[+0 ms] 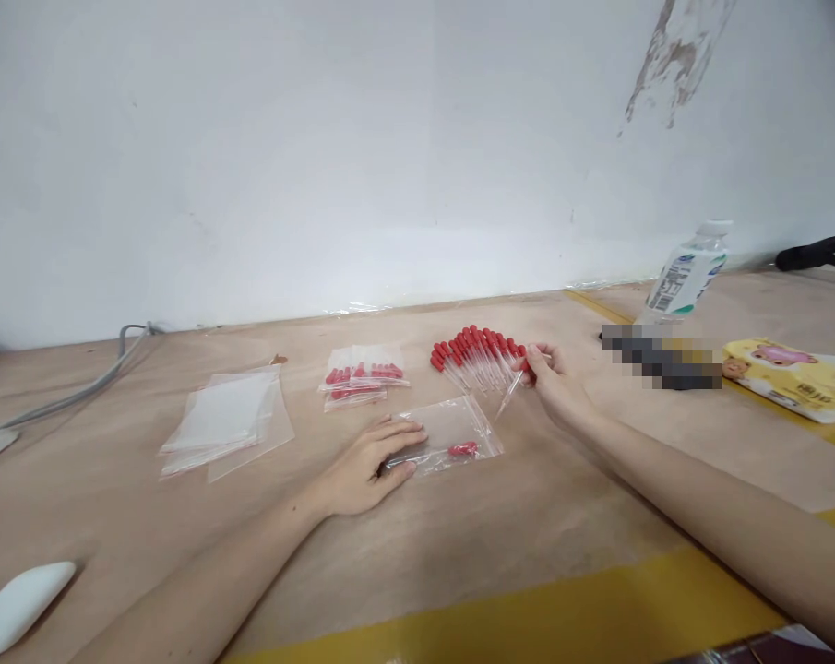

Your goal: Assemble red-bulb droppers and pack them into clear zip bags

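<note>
My left hand (368,466) rests on the near end of a small clear zip bag (451,432) and pinches its edge; one red-bulbed dropper (459,449) lies inside the bag. My right hand (554,380) pinches a single glass dropper (515,387) by its red bulb, tip pointing down toward the bag. Right beside that hand lies a fanned pile of loose red-bulbed droppers (476,355). Further left sit filled bags of droppers (362,378) and a stack of empty clear bags (227,420).
A plastic water bottle (686,272) stands at the back right, with a yellow tissue pack (794,378) near it. A grey cable (77,392) runs along the left. A white object (19,609) lies at the near left. Yellow tape (528,609) marks the table's front.
</note>
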`<state>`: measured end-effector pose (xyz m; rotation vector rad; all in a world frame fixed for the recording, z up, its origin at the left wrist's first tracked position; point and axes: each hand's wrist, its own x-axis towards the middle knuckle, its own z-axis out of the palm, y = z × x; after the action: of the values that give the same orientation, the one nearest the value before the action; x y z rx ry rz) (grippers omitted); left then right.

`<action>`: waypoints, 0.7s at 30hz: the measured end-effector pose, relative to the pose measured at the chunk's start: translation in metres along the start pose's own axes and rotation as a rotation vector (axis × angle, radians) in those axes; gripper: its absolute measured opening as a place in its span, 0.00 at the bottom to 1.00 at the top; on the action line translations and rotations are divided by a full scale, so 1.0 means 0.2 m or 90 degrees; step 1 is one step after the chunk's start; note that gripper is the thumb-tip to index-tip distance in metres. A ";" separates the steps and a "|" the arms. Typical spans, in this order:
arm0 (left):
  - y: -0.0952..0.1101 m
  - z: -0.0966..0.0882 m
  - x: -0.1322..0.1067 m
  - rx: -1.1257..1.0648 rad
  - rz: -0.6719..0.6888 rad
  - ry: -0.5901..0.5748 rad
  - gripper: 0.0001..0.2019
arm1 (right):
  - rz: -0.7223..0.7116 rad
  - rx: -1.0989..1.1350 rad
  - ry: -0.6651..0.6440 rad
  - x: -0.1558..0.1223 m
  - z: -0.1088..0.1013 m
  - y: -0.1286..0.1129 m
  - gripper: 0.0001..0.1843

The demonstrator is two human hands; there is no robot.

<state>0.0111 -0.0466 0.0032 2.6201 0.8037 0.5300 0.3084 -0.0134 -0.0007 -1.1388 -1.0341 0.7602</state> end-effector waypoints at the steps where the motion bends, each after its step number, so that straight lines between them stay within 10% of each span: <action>1: 0.00 0.00 0.00 0.001 -0.001 0.002 0.19 | 0.034 0.026 0.009 -0.02 0.00 0.01 0.21; 6: 0.00 0.00 0.00 0.017 -0.010 0.009 0.20 | 0.179 0.160 -0.011 -0.09 0.06 0.02 0.12; 10: 0.00 0.00 -0.01 0.027 -0.022 0.013 0.21 | 0.273 0.111 -0.198 -0.12 0.05 0.00 0.10; 15: 0.01 -0.01 -0.01 0.043 -0.024 0.008 0.22 | 0.030 -0.222 -0.456 -0.10 -0.03 -0.01 0.11; 21: 0.01 -0.01 0.00 0.051 -0.029 -0.001 0.22 | -0.195 -0.315 -0.473 -0.11 0.02 0.00 0.09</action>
<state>0.0101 -0.0476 0.0061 2.6667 0.8991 0.4939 0.2960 -0.0324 -0.0057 -1.0778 -2.0566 0.7077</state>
